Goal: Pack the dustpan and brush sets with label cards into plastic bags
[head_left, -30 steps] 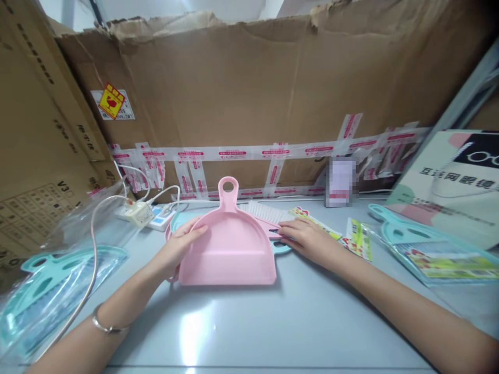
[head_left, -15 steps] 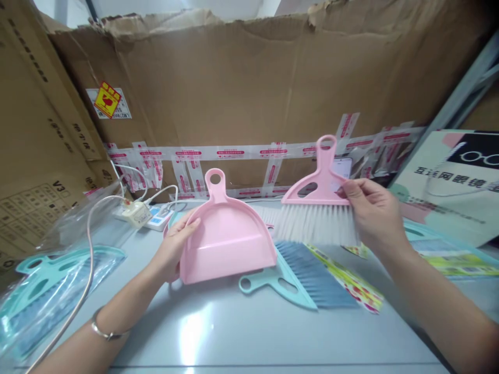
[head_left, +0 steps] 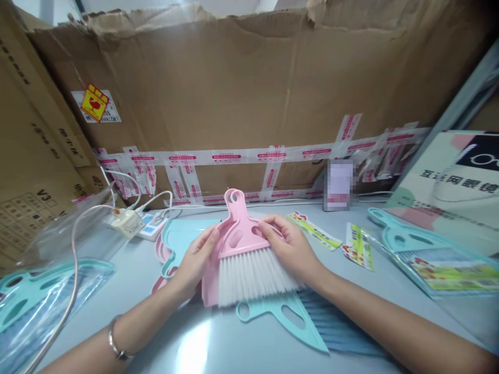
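Note:
A pink brush (head_left: pixel 249 259) with white bristles lies inside a pink dustpan (head_left: pixel 208 288), their handles lined up. My right hand (head_left: pixel 290 249) grips the brush's pink head on its right side. My left hand (head_left: pixel 195 265) holds the dustpan's left edge, fingertips touching the brush. A teal brush (head_left: pixel 288 319) with blue bristles lies on the table just in front of them, partly under my right forearm. Another teal dustpan (head_left: pixel 183 236) lies behind the pink one.
Bagged teal dustpan sets lie at the left (head_left: pixel 35 306) and the right (head_left: pixel 432 254). Printed paper cards (head_left: pixel 358 246) lie right of centre. A power strip (head_left: pixel 150 226) with cables sits at the back left. Taped cardboard walls (head_left: pixel 249 104) close off the back and left.
My right hand has brought the pink brush down from the air and set it into the pink dustpan. The dustpan has tipped lower under my left hand.

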`<state>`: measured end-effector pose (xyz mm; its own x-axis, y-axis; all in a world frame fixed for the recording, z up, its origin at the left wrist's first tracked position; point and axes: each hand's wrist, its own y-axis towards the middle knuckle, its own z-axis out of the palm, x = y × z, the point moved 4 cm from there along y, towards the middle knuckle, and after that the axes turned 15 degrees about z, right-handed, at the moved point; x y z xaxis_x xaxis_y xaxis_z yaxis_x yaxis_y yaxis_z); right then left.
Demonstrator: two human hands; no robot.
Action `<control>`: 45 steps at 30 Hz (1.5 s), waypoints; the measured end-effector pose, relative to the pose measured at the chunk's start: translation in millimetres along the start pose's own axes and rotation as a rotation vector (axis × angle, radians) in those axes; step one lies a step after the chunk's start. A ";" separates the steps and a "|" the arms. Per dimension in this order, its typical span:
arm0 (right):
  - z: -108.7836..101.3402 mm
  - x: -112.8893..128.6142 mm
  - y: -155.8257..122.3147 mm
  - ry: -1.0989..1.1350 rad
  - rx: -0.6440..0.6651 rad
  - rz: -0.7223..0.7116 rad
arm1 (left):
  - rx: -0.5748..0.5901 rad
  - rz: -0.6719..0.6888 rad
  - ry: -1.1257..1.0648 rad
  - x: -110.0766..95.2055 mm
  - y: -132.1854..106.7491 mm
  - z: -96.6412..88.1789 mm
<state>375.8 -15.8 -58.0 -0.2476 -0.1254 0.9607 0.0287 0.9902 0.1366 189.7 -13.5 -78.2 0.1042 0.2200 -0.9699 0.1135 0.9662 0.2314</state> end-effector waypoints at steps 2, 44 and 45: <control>1.2 1.3 -4.9 -0.110 -0.063 -0.094 | 0.052 0.015 0.018 1.5 -3.2 4.3; 20.2 3.6 12.2 -0.173 0.206 0.039 | 0.144 -0.016 0.139 -1.0 -16.2 1.5; 19.1 0.9 10.4 -0.162 0.165 0.033 | 0.133 -0.018 0.149 -0.1 -15.7 0.4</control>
<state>357.3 -4.5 -60.4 -0.4013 -0.0947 0.9110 -0.1161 0.9919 0.0519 188.3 -28.8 -81.7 -0.0451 0.2297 -0.9722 0.2448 0.9461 0.2121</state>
